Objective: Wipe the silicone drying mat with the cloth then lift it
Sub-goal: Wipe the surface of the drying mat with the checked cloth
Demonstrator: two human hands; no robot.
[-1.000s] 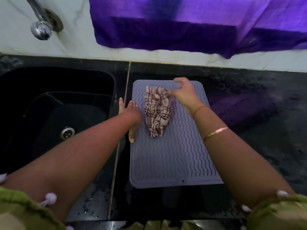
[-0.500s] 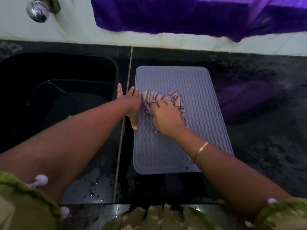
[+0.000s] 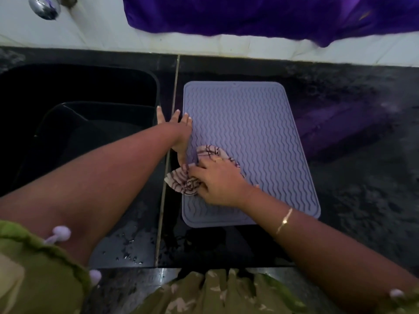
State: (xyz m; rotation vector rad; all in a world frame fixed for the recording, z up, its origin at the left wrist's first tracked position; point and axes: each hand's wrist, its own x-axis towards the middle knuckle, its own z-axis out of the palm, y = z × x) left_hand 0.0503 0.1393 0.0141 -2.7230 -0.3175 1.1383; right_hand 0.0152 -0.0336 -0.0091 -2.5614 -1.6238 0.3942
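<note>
A lavender silicone drying mat (image 3: 254, 137) with wavy ridges lies flat on the black counter, right of the sink. A cream cloth with dark checks (image 3: 183, 181) is bunched on the mat's near left part, one end hanging over the left edge. My right hand (image 3: 217, 184) presses down on the cloth and grips it. My left hand (image 3: 179, 130) rests flat with fingers spread across the mat's left edge, pinning it to the counter.
A black sink (image 3: 79, 123) sits to the left, with a chrome tap (image 3: 45, 7) above it. A purple fabric (image 3: 260, 14) hangs on the white wall behind. The black counter (image 3: 362, 177) stretches right; water drops lie near its front edge (image 3: 127, 252).
My right hand has dragged the cloth from the mat's far end down toward the near left part. My left hand has stayed on the mat's left edge.
</note>
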